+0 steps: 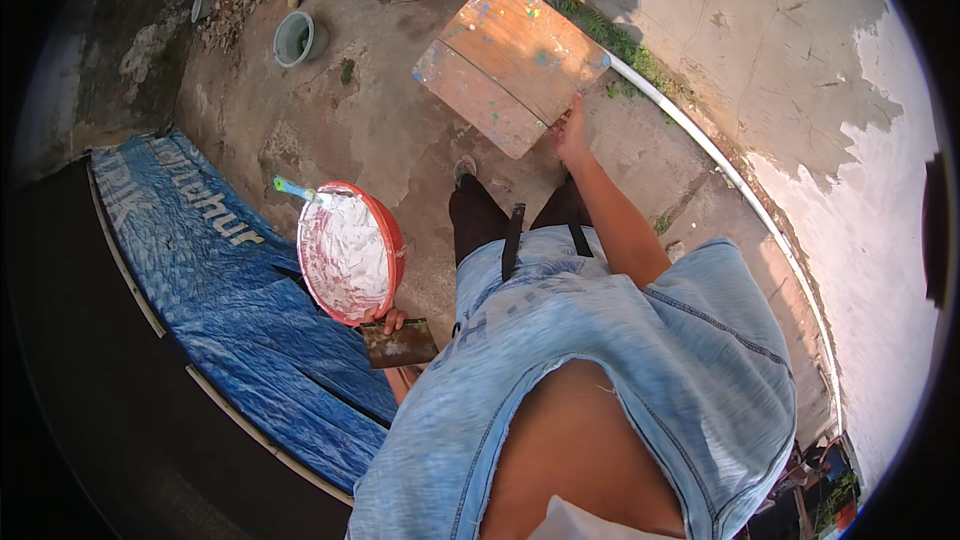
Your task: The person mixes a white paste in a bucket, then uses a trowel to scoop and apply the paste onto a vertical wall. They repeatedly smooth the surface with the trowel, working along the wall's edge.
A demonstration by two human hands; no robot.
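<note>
My right hand [569,132] grips the lower right corner of a square wooden board [500,60] spotted with paint and split by a dark line. My left hand [392,323] has its fingers curled at a flat, stained rectangular metal tool [400,348] and the lower rim of a red basin [392,235]. The basin holds white, pasty material [345,250], and a blue-green handled tool [292,190] rests on its upper left rim. Part of my left hand is hidden behind the flat tool.
A blue tarp [220,280] lies along the left. A pail [300,40] stands on the stained concrete ground [230,100] near rubble [230,0]. A white pipe [705,150] runs along the foot of the patchy wall [800,70] at the right, beside small plants [635,65].
</note>
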